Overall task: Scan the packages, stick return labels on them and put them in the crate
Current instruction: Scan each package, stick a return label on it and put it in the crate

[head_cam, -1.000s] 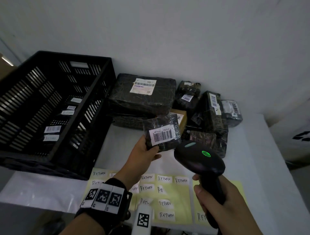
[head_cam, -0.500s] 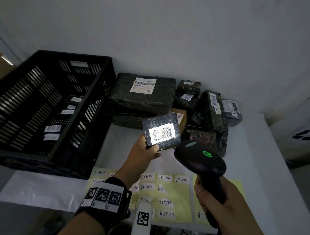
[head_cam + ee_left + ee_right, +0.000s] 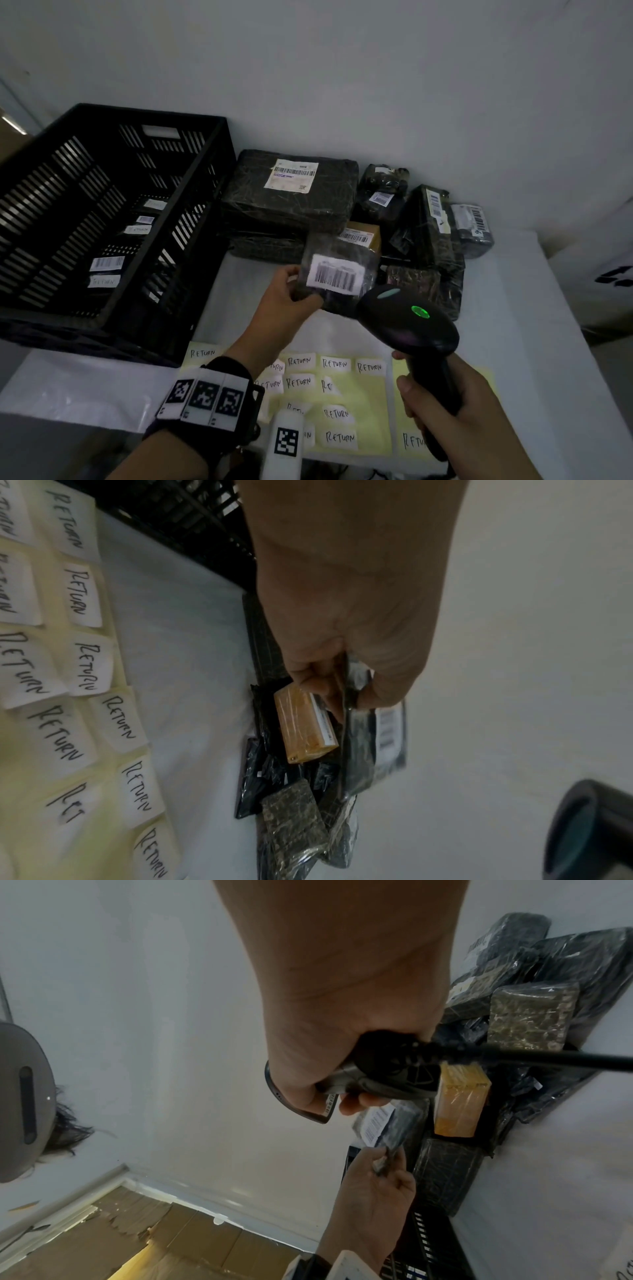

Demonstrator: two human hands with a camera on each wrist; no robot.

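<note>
The left hand (image 3: 286, 301) pinches a small dark pack (image 3: 337, 277) by its left edge, thumb on the front and fingers behind it. The pack is up in the air, over the desk (image 3: 513, 308). Its white barcode sticker (image 3: 335, 278) faces the person and looks blurry.

The right hand (image 3: 452, 407) is curled tight round the handle of a black scanner (image 3: 407, 325). The scanner head is just to the right of the pack and a bit lower, very near it. A green light (image 3: 420, 311) glows on top of the scanner. A black cord (image 3: 548, 1057) runs from the bottom of the handle.

Under both hands lie yellow sheets (image 3: 359, 404) with white RETURN labels (image 3: 299, 361) on them.

Past the hands, by the wall, sits a pile of more dark packs (image 3: 291, 195) and 1 brown box (image 3: 363, 234).

To the left of the left hand is a black crate (image 3: 102, 222). Inside it are packs with barcode stickers and RETURN labels on them.
</note>
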